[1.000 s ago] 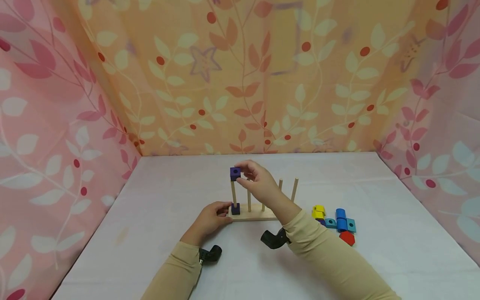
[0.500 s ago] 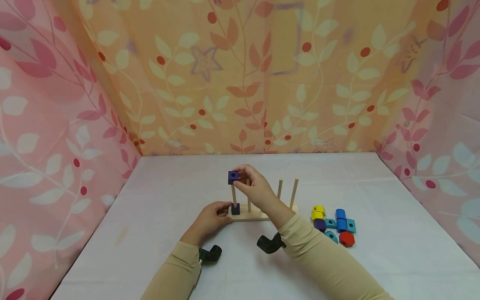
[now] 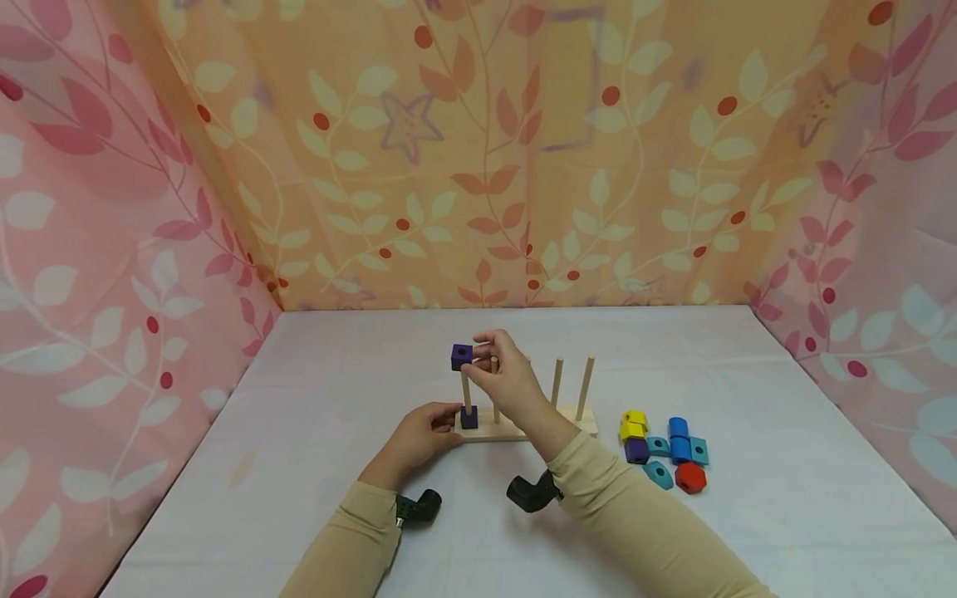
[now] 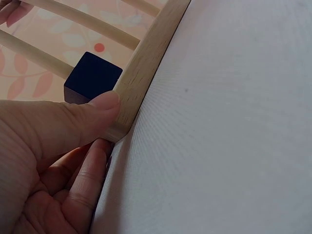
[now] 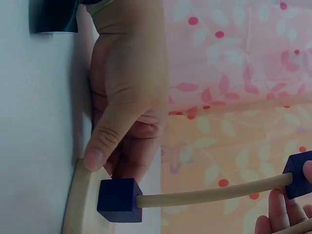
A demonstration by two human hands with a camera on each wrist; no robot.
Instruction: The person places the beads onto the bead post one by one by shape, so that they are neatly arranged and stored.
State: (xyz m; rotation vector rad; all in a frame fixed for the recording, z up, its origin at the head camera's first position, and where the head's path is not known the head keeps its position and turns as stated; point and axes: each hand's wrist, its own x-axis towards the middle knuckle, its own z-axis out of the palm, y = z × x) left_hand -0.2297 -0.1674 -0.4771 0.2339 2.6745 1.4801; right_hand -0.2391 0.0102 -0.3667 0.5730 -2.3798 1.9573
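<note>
A wooden peg base (image 3: 489,431) stands on the table with several upright pegs. My left hand (image 3: 417,438) grips its left end; in the left wrist view the thumb (image 4: 105,102) presses the front edge, with fingers behind the end. One purple cube (image 3: 468,418) sits at the bottom of the leftmost peg (image 3: 467,392). My right hand (image 3: 510,380) pinches another purple cube (image 3: 461,357) at that peg's top. In the right wrist view this cube (image 5: 297,175) meets the peg's tip; whether the peg has entered its hole I cannot tell. The right hand partly hides the middle pegs.
Right of the base lies a group of loose blocks: yellow pieces (image 3: 633,425), a purple block (image 3: 637,451), teal pieces (image 3: 659,475), blue cylinders (image 3: 679,440) and a red block (image 3: 691,477). Patterned curtains (image 3: 486,166) enclose the white table (image 3: 299,399) at back and sides.
My right hand has moved left and slightly down with the purple cube, to the leftmost peg's tip. Its forearm has uncovered more loose blocks. The left hand stays on the base.
</note>
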